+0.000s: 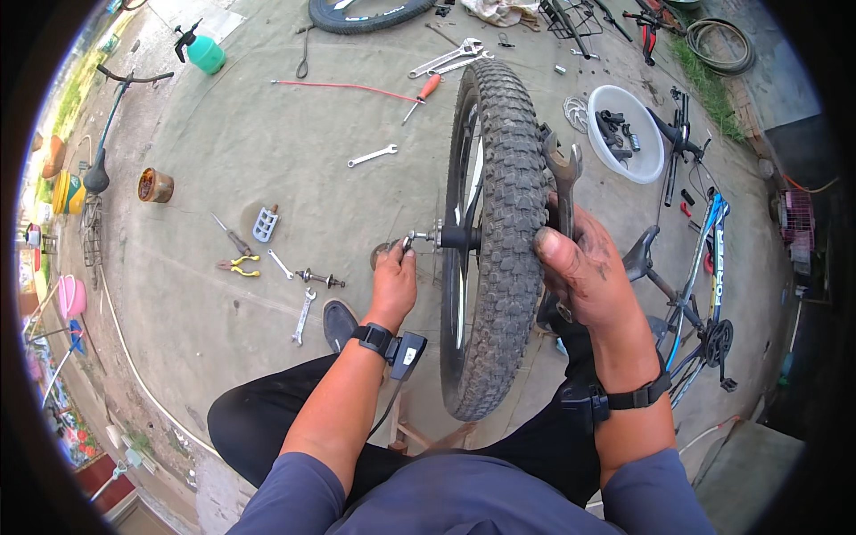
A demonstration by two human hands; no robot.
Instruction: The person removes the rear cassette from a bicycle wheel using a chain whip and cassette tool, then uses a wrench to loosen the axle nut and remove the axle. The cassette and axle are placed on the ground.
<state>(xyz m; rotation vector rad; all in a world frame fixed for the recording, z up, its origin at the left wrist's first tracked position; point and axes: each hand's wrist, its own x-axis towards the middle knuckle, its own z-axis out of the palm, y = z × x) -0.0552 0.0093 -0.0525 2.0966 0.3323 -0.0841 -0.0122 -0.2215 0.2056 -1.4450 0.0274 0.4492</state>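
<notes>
A bicycle wheel with a knobbly black tyre stands upright between my legs. My left hand is closed at the left tip of its silver axle, fingers pinched around the end. Whether a small nut is between them is hidden. On the tyre's other side, my right hand is wrapped around a dark open-ended wrench, its jaw pointing up. The thumb lies along the wrench near the tread; part of the handle is covered by the palm.
Left on the ground lie a pedal, yellow-handled pliers, a loose axle and wrenches. Farther off are a screwdriver and an adjustable wrench. At right are a white basin of parts and a blue bicycle frame.
</notes>
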